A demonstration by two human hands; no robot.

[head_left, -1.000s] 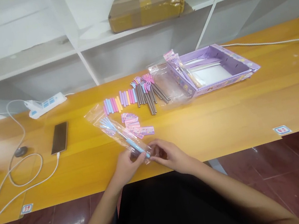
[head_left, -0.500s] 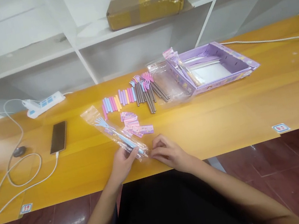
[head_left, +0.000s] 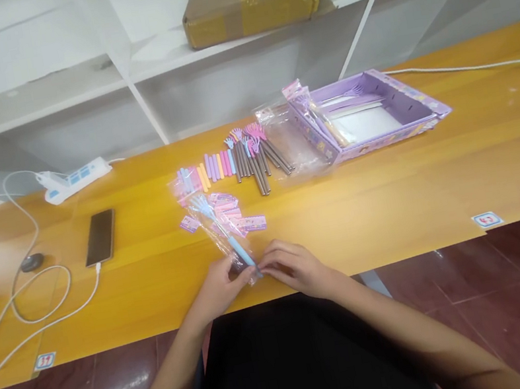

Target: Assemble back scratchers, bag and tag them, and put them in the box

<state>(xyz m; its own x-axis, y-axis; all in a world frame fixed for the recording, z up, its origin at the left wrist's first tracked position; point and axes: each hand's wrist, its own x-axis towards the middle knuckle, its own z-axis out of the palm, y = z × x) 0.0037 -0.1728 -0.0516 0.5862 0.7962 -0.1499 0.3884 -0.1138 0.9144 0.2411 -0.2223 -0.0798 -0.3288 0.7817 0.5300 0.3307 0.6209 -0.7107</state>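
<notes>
A light blue back scratcher [head_left: 238, 249] with a hand-shaped head lies inside a clear plastic bag [head_left: 217, 235], tilted up and to the left. My left hand [head_left: 219, 289] grips the lower end of the bag with the thumb on top. At that same end, the fingertips of my right hand [head_left: 298, 268] are pinched together on the bag's edge. Small printed pink cards [head_left: 251, 223] lie partly beneath the bag. Beyond them are a row of coloured handle sleeves [head_left: 218, 166] and a bunch of back scratchers [head_left: 254, 162] with dark shafts.
A purple box [head_left: 404, 98] holds several back scratchers, with a bagged one [head_left: 325, 122] leaning over its side. Empty clear bags [head_left: 286, 143] lie beside it. A phone [head_left: 100, 237], cable and power strip [head_left: 78, 180] are on the left, near a blurred skin-coloured shape. A taped carton [head_left: 252, 8] sits on the shelf.
The bagged back scratcher has swung to the right and points more steeply away from me. One small card now shows left of the bag. My right hand has hardly moved.
</notes>
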